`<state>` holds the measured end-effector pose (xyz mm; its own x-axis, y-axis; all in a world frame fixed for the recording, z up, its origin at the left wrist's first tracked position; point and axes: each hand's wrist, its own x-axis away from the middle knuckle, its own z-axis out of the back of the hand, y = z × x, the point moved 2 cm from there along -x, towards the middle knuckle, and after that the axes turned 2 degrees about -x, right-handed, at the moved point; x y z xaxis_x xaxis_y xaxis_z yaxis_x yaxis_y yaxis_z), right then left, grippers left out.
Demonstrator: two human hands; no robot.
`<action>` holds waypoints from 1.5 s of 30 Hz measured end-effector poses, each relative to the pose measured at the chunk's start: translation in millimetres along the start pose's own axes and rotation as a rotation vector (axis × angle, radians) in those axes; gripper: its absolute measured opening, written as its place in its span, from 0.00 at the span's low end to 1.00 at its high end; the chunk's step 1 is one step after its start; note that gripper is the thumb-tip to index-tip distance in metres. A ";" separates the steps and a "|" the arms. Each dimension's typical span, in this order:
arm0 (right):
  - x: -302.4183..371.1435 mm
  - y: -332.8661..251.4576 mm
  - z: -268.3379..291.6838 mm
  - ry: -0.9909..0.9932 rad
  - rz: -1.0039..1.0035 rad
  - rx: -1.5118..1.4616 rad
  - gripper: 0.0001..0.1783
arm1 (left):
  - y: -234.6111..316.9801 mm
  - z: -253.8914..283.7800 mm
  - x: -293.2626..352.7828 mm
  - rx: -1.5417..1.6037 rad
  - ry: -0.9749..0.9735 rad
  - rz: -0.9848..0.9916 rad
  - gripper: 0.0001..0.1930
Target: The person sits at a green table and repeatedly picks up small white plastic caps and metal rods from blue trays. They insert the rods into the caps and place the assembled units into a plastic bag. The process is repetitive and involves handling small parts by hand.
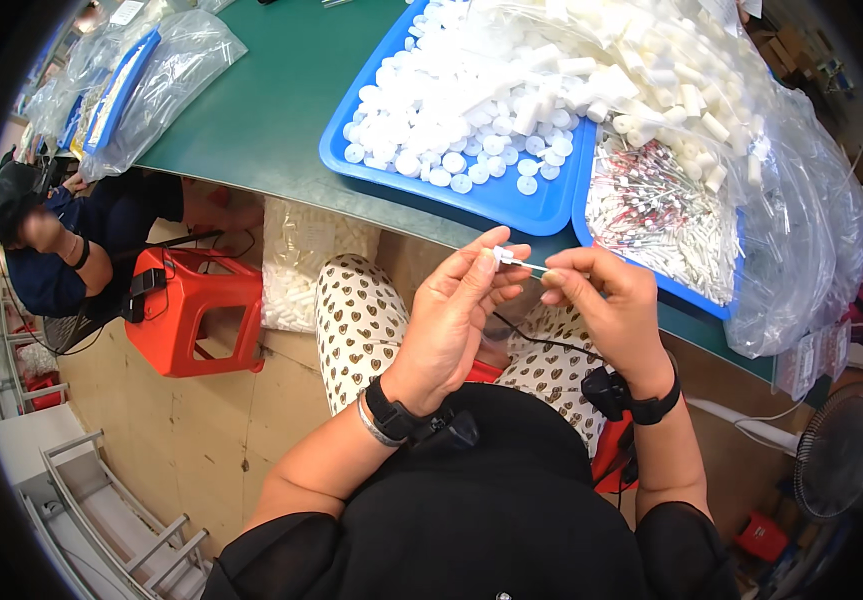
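Close to the table's front edge, above my lap, my left hand [454, 312] is closed, pinching a small white plastic piece [503, 256] between thumb and fingertips. A thin white rod [530, 266] runs from that piece towards the right. My right hand [611, 298] grips the rod's other end between thumb and forefinger. Whether the rod sits inside the piece or only touches it I cannot tell. Beyond my hands lies a blue tray [551, 222] of small white round caps [461, 183]. Nearest my right hand is another blue tray [686, 290] with slim white parts [666, 205], some red-tipped.
A clear plastic bag [801, 220] and many white foam-like cylinders [691, 98] lie over the trays on the green table [271, 110]. On the left stand a red stool [196, 320] and a seated person [61, 240]. A black fan [841, 450] is at right.
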<state>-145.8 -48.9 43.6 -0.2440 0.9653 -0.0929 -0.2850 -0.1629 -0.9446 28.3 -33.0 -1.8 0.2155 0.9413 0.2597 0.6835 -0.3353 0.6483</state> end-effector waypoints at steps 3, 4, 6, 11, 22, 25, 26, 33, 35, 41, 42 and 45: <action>-2.7 7.2 -5.5 -0.093 -0.270 -0.412 0.17 | -5.9 -2.8 3.0 0.044 -0.059 0.010 0.21; -3.5 8.2 -8.3 -0.087 -0.321 -0.481 0.18 | -8.2 -3.3 4.4 0.020 -0.056 0.012 0.21; -6.0 8.7 -15.9 -0.076 -0.422 -0.620 0.20 | -11.2 -3.7 7.2 -0.027 -0.050 0.014 0.21; -6.2 9.1 -19.4 -0.127 -0.516 -0.609 0.24 | -7.0 0.9 8.4 -0.098 -0.060 -0.006 0.21; -1.6 -4.8 -16.9 -0.077 -0.065 0.088 0.15 | -2.8 13.7 6.1 -0.091 -0.011 -0.016 0.18; -1.3 -10.7 -11.6 -0.109 0.121 0.362 0.09 | -3.5 13.5 5.8 -0.101 -0.059 -0.033 0.19; -1.3 -10.3 -10.3 -0.116 0.192 0.439 0.07 | -4.1 13.0 6.4 -0.133 -0.049 -0.029 0.20; 0.1 0.1 -11.3 -0.153 -0.373 -0.196 0.07 | -5.3 6.4 12.3 -0.148 -0.045 0.015 0.22; -2.0 -7.0 -12.1 -0.146 -0.110 0.101 0.07 | -6.5 7.7 11.9 -0.144 -0.025 -0.006 0.22; -61.5 -30.8 2.6 0.049 0.413 0.731 0.13 | -0.3 7.0 2.9 -0.118 0.051 -0.061 0.22; -79.4 -31.2 2.1 0.092 0.518 0.826 0.14 | -3.6 6.6 2.6 -0.091 0.028 -0.021 0.22; -118.4 -20.3 3.2 0.049 0.645 1.090 0.13 | -9.9 4.5 5.0 -0.030 -0.009 0.080 0.21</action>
<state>-114.1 -160.5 74.9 -0.5948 0.6507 -0.4721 -0.7462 -0.6653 0.0232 25.8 -24.7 -10.1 0.2744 0.9118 0.3053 0.6427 -0.4101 0.6471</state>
